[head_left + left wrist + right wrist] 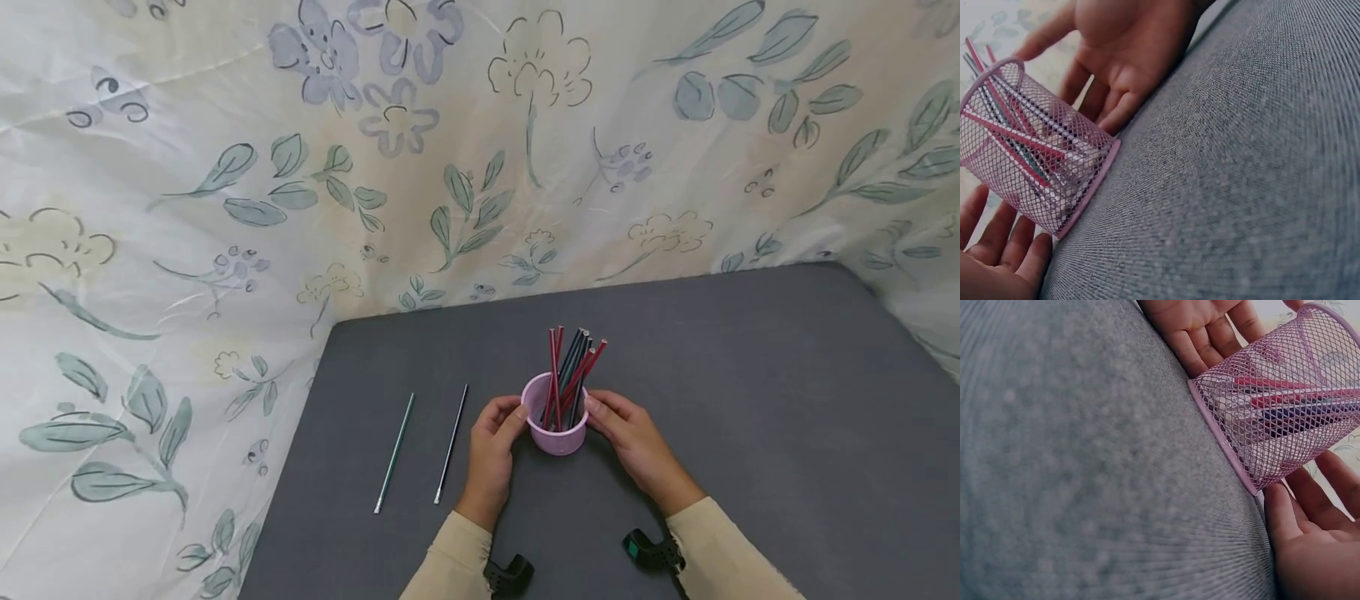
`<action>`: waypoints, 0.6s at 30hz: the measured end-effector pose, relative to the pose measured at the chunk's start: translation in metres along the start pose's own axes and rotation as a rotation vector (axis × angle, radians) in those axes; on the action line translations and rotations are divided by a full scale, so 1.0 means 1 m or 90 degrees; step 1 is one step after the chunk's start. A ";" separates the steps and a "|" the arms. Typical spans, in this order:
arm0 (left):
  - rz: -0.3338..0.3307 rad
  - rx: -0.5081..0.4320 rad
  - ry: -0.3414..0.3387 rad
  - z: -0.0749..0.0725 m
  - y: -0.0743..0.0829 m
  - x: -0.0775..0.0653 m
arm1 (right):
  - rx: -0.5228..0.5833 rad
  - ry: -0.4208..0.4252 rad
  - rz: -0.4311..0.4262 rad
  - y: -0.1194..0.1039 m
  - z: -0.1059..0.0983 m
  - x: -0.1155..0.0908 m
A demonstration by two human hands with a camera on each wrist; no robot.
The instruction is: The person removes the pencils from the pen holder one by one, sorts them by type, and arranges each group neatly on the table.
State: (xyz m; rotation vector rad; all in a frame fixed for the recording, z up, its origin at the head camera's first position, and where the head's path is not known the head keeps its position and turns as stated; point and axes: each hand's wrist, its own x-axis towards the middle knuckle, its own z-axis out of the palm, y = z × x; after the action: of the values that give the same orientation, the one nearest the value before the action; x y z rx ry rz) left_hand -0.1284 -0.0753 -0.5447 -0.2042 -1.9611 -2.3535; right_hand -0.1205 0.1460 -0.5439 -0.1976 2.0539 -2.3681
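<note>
A pink mesh pencil cup (558, 442) stands upright on the dark table, with my hands on opposite sides of it. Several red and dark pencils (573, 375) lean inside, their upper ends above the rim. My left hand (492, 454) holds the cup's left side, thumb and forefinger near the rim. From the right, my right hand (637, 437) holds it the same way. Through the mesh in the left wrist view, the red pencils (1022, 134) show with a green one among them. The cup's base (1222, 440) meets the grey cloth in the right wrist view.
Left of the hands, a green pencil (395, 450) and a dark pencil (452, 442) lie roughly side by side, pale ends towards me. The dark grey tabletop (787, 400) extends to the right. Behind and to the left hangs a floral cloth (420, 233).
</note>
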 end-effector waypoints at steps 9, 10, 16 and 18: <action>0.015 -0.007 0.003 0.001 -0.004 0.001 | -0.067 0.072 -0.036 -0.014 -0.002 -0.001; 0.016 -0.008 0.003 0.002 -0.004 0.001 | -0.078 0.084 -0.038 -0.016 -0.002 -0.001; 0.016 -0.008 0.011 0.003 -0.003 0.000 | -0.121 0.126 -0.069 -0.030 -0.008 0.003; 0.015 -0.007 0.012 0.003 -0.002 0.000 | -0.134 0.131 -0.077 -0.034 -0.010 0.006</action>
State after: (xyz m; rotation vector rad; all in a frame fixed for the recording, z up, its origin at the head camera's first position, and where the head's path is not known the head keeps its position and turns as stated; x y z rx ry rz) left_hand -0.1288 -0.0721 -0.5461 -0.2044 -1.9270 -2.3441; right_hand -0.1245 0.1600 -0.5112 -0.0831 2.4537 -2.3220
